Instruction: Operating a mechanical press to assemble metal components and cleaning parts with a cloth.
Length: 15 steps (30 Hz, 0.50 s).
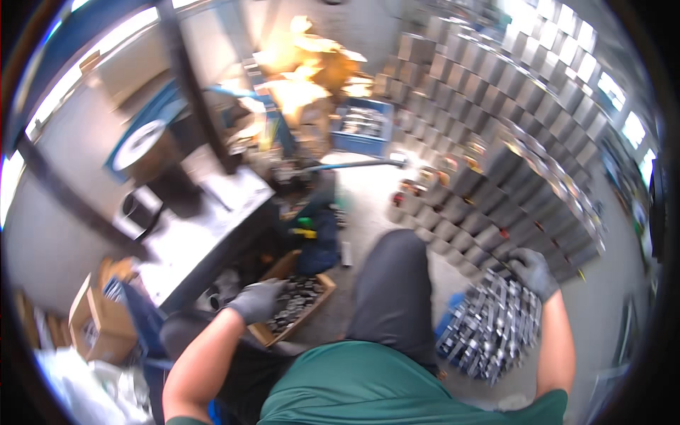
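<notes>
Cardboard box (106,322) far left, then bright-topped surface (177,263). Gloved left hand (256,302) at left side of open box (328,282) of small metal parts (299,301); blurred, can't tell if it's pinching any. Blue crate (358,143) at back. Metal cylinders (489,191) stacked right. Metal heap (492,326) lower right; gloved right hand (534,273) curled at its upper right edge, can't tell grip.

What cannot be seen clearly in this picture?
In the head view:
Left gloved hand: blur hides whether it grips a part.
Right gloved hand: also blurred; its grip is unclear.
Metal parts in the brown tray: too small and blurred to count.
White plastic: cut off by the lower edge.
</notes>
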Tool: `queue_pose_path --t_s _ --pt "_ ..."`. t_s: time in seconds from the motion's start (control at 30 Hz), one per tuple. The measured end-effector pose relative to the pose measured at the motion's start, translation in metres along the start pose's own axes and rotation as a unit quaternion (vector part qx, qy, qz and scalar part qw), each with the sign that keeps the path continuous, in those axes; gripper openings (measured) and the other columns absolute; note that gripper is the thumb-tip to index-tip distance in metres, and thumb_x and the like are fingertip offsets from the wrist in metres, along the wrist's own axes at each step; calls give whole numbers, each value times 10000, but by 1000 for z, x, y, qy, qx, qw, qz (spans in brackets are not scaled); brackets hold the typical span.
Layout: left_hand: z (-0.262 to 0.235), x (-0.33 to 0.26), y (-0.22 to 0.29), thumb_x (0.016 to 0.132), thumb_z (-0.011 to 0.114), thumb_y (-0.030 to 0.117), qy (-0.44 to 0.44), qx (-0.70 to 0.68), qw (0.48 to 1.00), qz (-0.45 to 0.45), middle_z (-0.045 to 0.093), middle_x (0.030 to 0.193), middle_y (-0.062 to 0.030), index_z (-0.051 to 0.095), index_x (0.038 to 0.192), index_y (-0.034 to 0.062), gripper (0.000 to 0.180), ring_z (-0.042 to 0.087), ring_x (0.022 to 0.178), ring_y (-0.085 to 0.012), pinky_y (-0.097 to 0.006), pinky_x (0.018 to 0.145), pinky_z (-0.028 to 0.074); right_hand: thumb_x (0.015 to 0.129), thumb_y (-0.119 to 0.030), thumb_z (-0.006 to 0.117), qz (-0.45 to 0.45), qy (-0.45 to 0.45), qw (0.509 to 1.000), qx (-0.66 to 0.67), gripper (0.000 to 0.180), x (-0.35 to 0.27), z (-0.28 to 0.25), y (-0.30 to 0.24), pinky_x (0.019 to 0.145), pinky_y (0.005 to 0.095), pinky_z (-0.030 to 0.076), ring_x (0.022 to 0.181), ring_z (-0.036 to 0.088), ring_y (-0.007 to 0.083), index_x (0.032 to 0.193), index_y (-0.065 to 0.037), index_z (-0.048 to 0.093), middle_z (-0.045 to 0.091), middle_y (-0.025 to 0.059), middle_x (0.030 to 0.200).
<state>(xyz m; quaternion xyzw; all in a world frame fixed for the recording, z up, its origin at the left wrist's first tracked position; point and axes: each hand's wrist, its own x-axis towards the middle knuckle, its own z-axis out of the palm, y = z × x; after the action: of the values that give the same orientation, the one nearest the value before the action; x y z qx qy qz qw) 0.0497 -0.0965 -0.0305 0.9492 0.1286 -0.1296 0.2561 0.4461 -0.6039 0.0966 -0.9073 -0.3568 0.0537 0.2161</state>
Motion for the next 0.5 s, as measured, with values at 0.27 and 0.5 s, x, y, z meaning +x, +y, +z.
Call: queue_pose_path --t_s 0.27,0.5 --pt "29 -12 -15 863 660 151 -6 35 999 -29 701 1185 -245 669 1234 8 397 705 1072 -406 -499 923 556 923 -225 693 -325 -248 907 103 335 137 156 -273 874 441 576 1014 727 347 1211 -53 679 717 191 1070" --pt "26 -28 -38 867 710 254 -27 2 995 -93 713 1126 -251 655 1232 -6 451 693 1072 -433 -516 906 552 795 -505 708 -232 -336 896 -171 773 200 425 -264 1100 464 484 1258 625 433 1405 -40 611 676 291 1273"
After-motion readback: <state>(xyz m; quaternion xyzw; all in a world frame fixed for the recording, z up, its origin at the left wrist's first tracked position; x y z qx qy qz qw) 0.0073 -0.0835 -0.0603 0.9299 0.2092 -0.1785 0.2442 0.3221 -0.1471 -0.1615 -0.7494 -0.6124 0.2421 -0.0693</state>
